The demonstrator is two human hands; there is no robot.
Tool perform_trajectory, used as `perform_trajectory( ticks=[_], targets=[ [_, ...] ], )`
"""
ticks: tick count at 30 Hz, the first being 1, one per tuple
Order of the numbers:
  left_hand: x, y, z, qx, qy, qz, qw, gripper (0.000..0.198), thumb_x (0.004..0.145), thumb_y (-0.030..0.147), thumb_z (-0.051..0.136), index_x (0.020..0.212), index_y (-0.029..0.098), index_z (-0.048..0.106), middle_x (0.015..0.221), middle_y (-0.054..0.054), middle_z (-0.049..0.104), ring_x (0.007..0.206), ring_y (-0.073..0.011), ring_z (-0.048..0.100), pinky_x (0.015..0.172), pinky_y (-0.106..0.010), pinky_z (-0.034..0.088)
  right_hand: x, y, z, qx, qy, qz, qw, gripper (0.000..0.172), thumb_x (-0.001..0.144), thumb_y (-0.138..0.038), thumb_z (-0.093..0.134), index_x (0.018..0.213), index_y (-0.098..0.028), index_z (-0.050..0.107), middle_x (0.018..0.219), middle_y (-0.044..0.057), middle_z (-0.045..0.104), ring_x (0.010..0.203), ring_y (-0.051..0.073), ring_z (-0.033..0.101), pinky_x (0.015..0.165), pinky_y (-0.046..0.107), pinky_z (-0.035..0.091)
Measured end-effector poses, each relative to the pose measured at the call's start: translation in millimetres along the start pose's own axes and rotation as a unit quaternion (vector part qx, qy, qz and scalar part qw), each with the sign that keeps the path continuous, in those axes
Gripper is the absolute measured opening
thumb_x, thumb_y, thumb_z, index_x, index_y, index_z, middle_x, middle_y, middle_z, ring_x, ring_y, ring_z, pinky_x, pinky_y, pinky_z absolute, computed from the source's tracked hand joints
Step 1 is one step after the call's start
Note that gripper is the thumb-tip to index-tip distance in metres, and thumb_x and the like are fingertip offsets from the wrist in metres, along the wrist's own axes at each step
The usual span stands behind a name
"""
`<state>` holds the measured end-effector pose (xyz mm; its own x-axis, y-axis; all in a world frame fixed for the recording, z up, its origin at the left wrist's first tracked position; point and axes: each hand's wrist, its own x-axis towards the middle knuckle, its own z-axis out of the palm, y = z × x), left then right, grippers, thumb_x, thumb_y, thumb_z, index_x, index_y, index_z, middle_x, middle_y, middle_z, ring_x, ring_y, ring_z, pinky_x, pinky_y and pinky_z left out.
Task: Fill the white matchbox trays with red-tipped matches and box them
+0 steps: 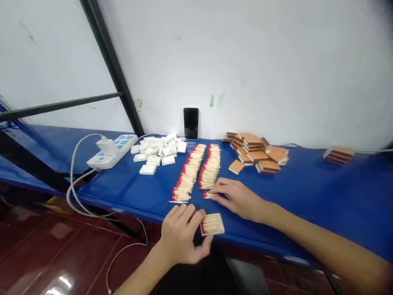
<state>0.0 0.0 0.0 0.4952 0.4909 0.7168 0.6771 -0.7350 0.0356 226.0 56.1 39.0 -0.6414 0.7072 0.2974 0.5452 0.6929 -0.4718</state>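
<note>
In the head view, the left hand [182,233] at the lower middle of the frame grips a small white tray [222,227] between the thumb, at its lower edge, and the fingers, at its upper edge. This grip leaves the top of the tray uncovered, so the matches inside [211,223] can be seen, their red heads towards the left. The tray is near the front edge of the counter [307,192], close to the body, perhaps because this is comfortable for the arm.

The right hand [235,198], just right of the middle, pinches a small bunch of matches [207,196] by the pale sticks; the red heads stay free. I cannot tell whether this bunch is lifted or touches the counter.

Above the hands, a left row of matches [188,172] and a right row of matches [210,166] lie side by side, all heads mostly to the left, probably to keep one common direction. The white boxes [156,149] are heaped left of the rows and the brown boxes [254,151] right of them, it seems to keep the two kinds separate. Behind, a phone [191,123] stands upright near the wall, apparently leaning for support.
</note>
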Motion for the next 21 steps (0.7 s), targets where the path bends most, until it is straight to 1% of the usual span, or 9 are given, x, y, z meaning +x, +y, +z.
perform_trajectory(
  ticks=[4, 8, 14, 21],
  targets=[
    [-1.2, -1.0, 2.0, -0.005, 0.013, 0.001, 1.0, 0.029, 0.081, 0.039, 0.056, 0.1, 0.017, 0.061, 0.079, -0.007, 0.064, 0.067, -0.0248, 0.056, 0.06, -0.037, 0.039, -1.8, 4.1, -0.3, -0.002, 0.002, -0.006, 1.0, 0.019, 0.1, -0.02, 0.055, 0.107, -0.018, 0.073, 0.1, 0.006, 0.067, 0.092, 0.018, 0.064, 0.082, 0.03, 0.051],
    [0.4, -0.3, 0.8, -0.012, 0.012, 0.001, 1.0, 0.028, 0.081, 0.037, 0.057, 0.099, 0.017, 0.061, 0.078, -0.007, 0.064, 0.067, -0.0242, 0.055, 0.06, -0.036, 0.037, -2.1, 4.3, -1.2, -0.007, 0.005, -0.004, 1.0, 0.019, 0.1, -0.02, 0.055, 0.106, -0.018, 0.073, 0.098, 0.006, 0.068, 0.089, 0.018, 0.065, 0.08, 0.029, 0.052],
    [1.0, 1.1, 0.2, -0.014, 0.017, 0.002, 1.0, 0.028, 0.081, 0.037, 0.057, 0.099, 0.017, 0.061, 0.077, -0.006, 0.064, 0.065, -0.0236, 0.054, 0.059, -0.036, 0.036, -3.6, 3.9, -1.5, -0.017, 0.01, -0.03, 0.999, 0.019, 0.1, -0.019, 0.054, 0.107, -0.019, 0.072, 0.1, 0.006, 0.07, 0.09, 0.018, 0.066, 0.079, 0.028, 0.052],
    [1.9, 1.3, 0.6, -0.013, 0.016, 0.0, 1.0, 0.028, 0.081, 0.038, 0.057, 0.099, 0.017, 0.061, 0.078, -0.006, 0.064, 0.066, -0.0235, 0.054, 0.06, -0.036, 0.037, -2.9, 0.1, -1.6, -0.058, 0.025, -0.022, 0.998, 0.016, 0.098, -0.017, 0.057, 0.101, -0.019, 0.072, 0.095, 0.005, 0.071, 0.085, 0.018, 0.066, 0.078, 0.031, 0.048]
  ],
)
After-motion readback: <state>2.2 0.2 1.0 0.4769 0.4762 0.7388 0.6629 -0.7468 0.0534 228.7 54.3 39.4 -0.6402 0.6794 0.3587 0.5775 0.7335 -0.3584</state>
